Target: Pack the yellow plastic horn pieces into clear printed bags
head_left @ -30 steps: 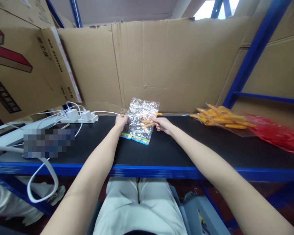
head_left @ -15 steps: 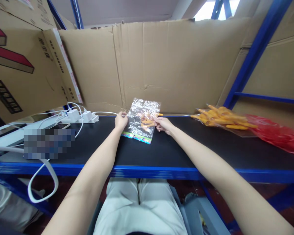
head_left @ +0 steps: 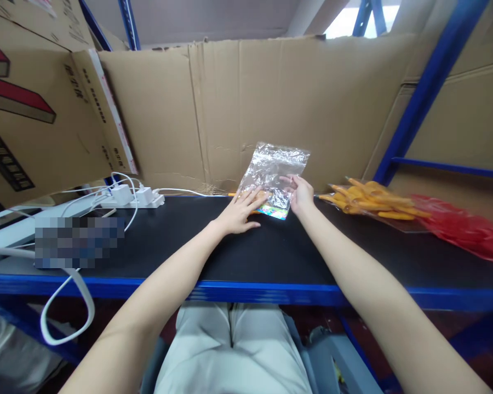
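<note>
A clear plastic bag [head_left: 271, 164] with a bright multicoloured strip along its lower edge is tilted up near the back of the black tabletop. My right hand [head_left: 302, 196] grips its right edge. At the bag's lower left, my left hand [head_left: 239, 212] lies with fingers stretched out and thumb apart. Beneath those fingers is an orange object [head_left: 230, 194], mostly covered; only its tip and small bits show. Whether it lies inside or under the bag I cannot tell.
Several orange pieces in clear plastic [head_left: 365, 198] lie at the right, beside a red plastic bag [head_left: 464, 221]. White chargers on a power strip [head_left: 148, 200] and looping cables occupy the left. A cardboard wall [head_left: 304, 93] closes off the back; a blue rail [head_left: 267, 291] forms the front edge.
The bag has moved right and farther back with my right hand. My left hand has left the bag's left edge and spread over its lower left part, above the orange object.
</note>
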### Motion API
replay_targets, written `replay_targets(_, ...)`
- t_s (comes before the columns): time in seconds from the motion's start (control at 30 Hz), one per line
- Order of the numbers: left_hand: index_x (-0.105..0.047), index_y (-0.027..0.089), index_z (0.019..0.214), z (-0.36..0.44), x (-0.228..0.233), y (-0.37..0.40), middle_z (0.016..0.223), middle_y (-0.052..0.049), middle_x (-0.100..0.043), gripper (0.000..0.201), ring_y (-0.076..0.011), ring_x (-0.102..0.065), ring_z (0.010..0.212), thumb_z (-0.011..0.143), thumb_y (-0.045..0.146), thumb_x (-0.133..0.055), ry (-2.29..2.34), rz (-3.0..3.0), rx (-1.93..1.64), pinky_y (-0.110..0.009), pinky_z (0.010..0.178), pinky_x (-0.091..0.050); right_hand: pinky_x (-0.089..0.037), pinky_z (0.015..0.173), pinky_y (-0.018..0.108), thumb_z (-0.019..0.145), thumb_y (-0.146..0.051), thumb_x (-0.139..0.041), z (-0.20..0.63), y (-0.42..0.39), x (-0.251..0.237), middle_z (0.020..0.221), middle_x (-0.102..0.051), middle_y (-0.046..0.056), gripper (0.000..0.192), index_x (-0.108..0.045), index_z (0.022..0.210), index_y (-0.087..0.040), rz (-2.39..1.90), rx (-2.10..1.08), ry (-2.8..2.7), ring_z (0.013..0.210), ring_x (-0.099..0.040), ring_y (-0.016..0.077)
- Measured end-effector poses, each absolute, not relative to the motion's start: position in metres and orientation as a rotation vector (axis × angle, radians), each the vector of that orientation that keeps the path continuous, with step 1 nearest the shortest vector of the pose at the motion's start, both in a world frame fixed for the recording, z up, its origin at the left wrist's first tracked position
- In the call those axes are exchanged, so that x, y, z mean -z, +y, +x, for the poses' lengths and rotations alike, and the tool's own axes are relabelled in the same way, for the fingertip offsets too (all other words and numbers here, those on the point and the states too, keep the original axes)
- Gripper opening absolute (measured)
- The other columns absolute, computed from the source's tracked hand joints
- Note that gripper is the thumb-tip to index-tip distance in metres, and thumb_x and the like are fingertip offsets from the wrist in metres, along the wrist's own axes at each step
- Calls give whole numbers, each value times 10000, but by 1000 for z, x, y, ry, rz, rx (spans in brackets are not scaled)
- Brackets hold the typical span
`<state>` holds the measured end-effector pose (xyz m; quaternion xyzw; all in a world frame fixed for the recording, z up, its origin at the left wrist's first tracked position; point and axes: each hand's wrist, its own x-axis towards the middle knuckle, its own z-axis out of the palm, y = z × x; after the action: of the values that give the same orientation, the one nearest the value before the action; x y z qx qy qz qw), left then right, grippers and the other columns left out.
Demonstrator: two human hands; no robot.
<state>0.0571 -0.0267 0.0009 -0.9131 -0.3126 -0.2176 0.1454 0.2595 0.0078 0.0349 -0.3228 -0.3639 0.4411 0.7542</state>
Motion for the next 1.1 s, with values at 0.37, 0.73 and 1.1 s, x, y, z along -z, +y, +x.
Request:
replay_targets(0.37,-281,213,1423,2,-37,-2,1496,-59,-233,633,-227,-171,1384,815,42,-300,-1279,-2172,690,-473,1108,-91,-437,385,194,844,-224,-489,261,7,-26,793,-674,13,104,-577,843,-169,-838,-1036,-986,439,-565,80)
replay_targets(0.73,-338,232,1392,-112,21,30,1494,-72,-242,630,-262,-209,1371,791,49,-293,-1955,-2051,212,-566,1044,-207,-379,297,193,806,-144,-520,244,17,-10,681,-645,20,117,-620,746,-132,-1056,-826,-1485,342,-500,74)
replay_targets(1.1,-387,207,1372,-140,28,43,1452,-154,-311,578,-316,-308,1319,803,117,-355,-2292,-1856,103,-516,976,-354,-429,666,269,842,-244,-432,275,-8,-33,879,-690,68,247,-676,839,-206,-1487,323,-2470,776,-635,201)
